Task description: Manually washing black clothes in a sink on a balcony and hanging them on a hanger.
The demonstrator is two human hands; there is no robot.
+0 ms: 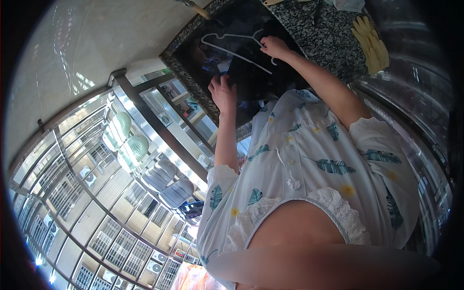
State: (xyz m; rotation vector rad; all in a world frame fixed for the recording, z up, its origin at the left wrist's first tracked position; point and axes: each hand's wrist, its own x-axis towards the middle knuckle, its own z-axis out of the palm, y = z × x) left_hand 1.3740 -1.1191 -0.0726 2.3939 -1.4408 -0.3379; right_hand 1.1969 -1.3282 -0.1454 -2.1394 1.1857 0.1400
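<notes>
My right hand (275, 47) is closed on one side of a pale plastic clothes hanger (239, 56), near its hook end. The hanger is held above a dark, glossy sink (261, 79) set in a speckled granite counter (311, 40). Its long straight bar slants across the dark surface. Apart from the hanger, my left hand (223, 92) reaches over the left part of the sink, fingers spread and bent, with nothing seen in it. Light glints on the dark surface beyond those fingertips; what lies inside is too dark to tell.
Yellow rubber gloves (371, 45) lie on the counter at right. A tap with a tan hose end (199, 10) reaches over the sink's far edge. Left are a tiled wall (90, 43), a metal window frame (156, 116), green slippers (132, 146) and grey slippers (175, 192) by window bars.
</notes>
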